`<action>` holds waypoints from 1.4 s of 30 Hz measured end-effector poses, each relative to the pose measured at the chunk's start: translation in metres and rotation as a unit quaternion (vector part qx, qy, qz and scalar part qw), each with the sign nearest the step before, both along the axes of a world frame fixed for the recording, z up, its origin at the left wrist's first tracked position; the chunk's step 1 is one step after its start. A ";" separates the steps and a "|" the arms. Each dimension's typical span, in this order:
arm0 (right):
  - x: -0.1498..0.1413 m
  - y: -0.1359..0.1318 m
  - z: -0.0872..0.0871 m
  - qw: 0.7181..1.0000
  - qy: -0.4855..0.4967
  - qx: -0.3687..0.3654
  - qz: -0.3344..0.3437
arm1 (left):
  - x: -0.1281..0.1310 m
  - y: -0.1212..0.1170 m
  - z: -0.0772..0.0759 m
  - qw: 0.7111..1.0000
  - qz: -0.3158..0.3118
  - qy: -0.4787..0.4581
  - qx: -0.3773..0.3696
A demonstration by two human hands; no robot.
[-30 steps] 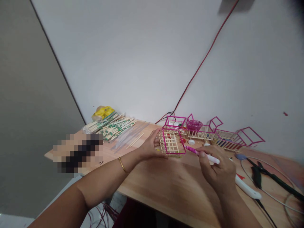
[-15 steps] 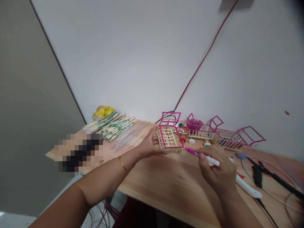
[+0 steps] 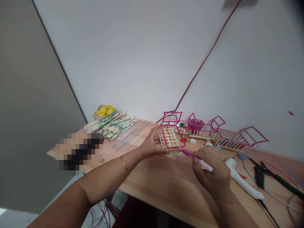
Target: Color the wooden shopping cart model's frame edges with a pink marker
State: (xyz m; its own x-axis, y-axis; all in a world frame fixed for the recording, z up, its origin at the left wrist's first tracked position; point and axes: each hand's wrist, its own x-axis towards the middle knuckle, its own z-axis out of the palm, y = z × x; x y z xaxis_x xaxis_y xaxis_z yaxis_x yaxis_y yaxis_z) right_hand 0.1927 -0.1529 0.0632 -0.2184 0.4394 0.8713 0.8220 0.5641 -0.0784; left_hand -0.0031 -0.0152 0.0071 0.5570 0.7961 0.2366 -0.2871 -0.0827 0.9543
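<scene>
My left hand (image 3: 149, 145) grips the near end of a small stick-built lattice model (image 3: 169, 138) with pink-painted edges, tilting it up on the wooden table (image 3: 166, 180). My right hand (image 3: 211, 172) is closed round a pink marker (image 3: 195, 158), whose tip touches the lower right corner of that lattice. The model continues to the right as a row of pink-edged stick frames (image 3: 228, 139) along the wall. A gold bangle sits on my left wrist.
Bundles of wrapped chopsticks (image 3: 111, 126) and a yellow packet (image 3: 104, 110) lie at the back left. A white tool (image 3: 242, 180), black cables (image 3: 268, 177) and small bottle caps (image 3: 193, 141) lie on the right. A red wire (image 3: 201, 63) runs up the wall.
My left hand has tipped the lattice piece more upright. My right hand with the marker has moved slightly left, towards its lower corner.
</scene>
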 end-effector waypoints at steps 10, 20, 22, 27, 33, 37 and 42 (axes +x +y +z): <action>-0.017 0.000 0.004 0.999 -0.001 -0.004 0.035 | 0.003 -0.004 -0.002 1.000 0.005 0.001 0.026; -0.024 0.000 0.004 0.998 0.000 -0.002 0.063 | 0.003 -0.003 -0.004 0.999 0.017 0.009 0.049; -0.020 0.000 0.003 0.999 0.000 -0.004 0.051 | 0.003 -0.003 -0.003 0.999 0.012 0.011 0.036; -0.009 0.000 0.002 1.000 0.006 -0.008 0.023 | 0.002 -0.004 -0.001 1.000 0.013 -0.003 0.017; 0.000 0.001 0.001 1.000 0.001 0.004 0.002 | 0.001 -0.001 0.000 0.999 0.001 -0.015 0.033; 0.008 0.001 -0.001 1.000 0.007 0.006 -0.030 | -0.001 0.001 -0.001 0.999 0.006 -0.010 0.041; 0.014 0.001 -0.001 0.998 0.014 0.016 -0.058 | -0.002 0.000 0.001 1.000 0.004 -0.009 0.029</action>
